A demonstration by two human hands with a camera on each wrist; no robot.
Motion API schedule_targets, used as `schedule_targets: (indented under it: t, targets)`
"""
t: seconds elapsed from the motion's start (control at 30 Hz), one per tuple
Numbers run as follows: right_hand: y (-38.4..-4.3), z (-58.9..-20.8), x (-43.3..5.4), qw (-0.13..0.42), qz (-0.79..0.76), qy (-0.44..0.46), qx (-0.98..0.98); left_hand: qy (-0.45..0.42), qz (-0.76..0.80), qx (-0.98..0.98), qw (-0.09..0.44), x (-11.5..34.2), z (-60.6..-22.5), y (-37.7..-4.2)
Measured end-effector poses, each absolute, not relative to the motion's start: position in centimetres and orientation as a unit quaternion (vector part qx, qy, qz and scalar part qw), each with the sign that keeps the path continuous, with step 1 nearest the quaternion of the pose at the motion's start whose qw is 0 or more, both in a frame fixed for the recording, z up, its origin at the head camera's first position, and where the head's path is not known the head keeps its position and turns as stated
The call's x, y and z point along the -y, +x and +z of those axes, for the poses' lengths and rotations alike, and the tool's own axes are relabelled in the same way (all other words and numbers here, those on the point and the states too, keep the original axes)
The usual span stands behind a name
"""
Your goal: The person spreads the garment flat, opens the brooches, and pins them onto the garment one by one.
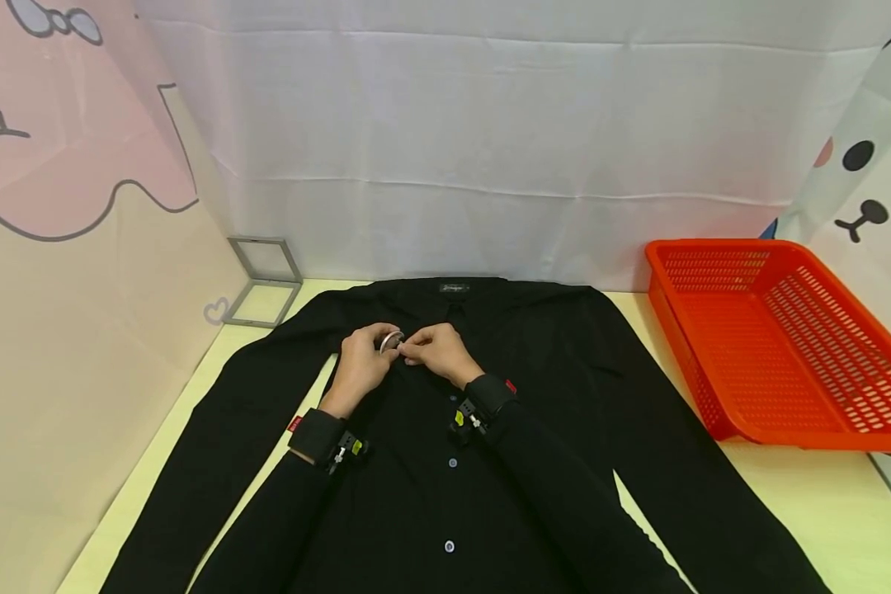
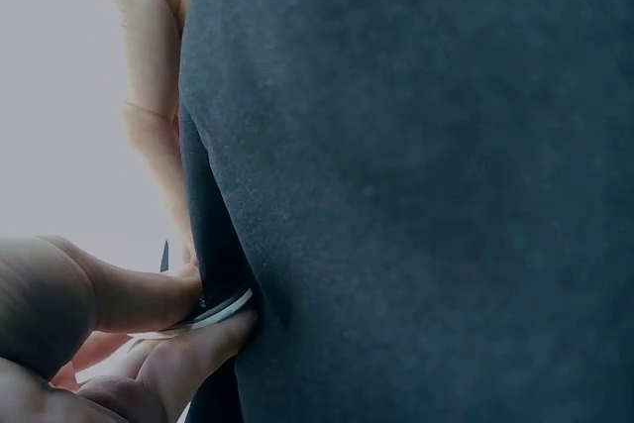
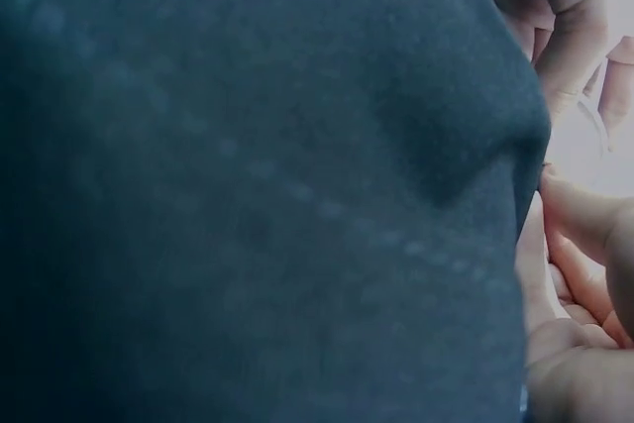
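A black long-sleeved button shirt (image 1: 549,396) lies spread front up, with its collar at the far side. Over the chest, left of the buttons, my left hand (image 1: 364,363) pinches a small round badge (image 1: 391,341) with a pale, shiny rim. In the left wrist view, the thumb and a finger hold this badge (image 2: 223,311) by its edges, against a raised fold of the cloth. My right hand (image 1: 440,351) pinches at the shirt fabric just beside the badge, fingertips nearly meeting the left ones. The badge's pin, if any, is hidden.
A red plastic basket (image 1: 683,355) stands at the right of the pale yellow table (image 1: 787,487). Grey square frames (image 1: 263,283) stand in the far left corner. White and printed cloths hang behind and at both sides.
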State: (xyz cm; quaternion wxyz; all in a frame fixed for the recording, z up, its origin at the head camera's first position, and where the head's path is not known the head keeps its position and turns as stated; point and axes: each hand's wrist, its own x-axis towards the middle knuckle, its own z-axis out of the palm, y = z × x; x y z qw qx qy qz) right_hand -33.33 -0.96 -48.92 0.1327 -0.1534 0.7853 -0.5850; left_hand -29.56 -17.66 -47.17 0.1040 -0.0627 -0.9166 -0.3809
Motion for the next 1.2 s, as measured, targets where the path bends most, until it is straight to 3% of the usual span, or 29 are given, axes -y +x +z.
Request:
schedule_targets:
  t: [1.2]
  targets:
    - [-33.44,-48.73,0.89,0.14,-0.564,-0.154,-0.799,-0.09,-0.344,0.93,0.092,17.32,-46.41,-29.44]
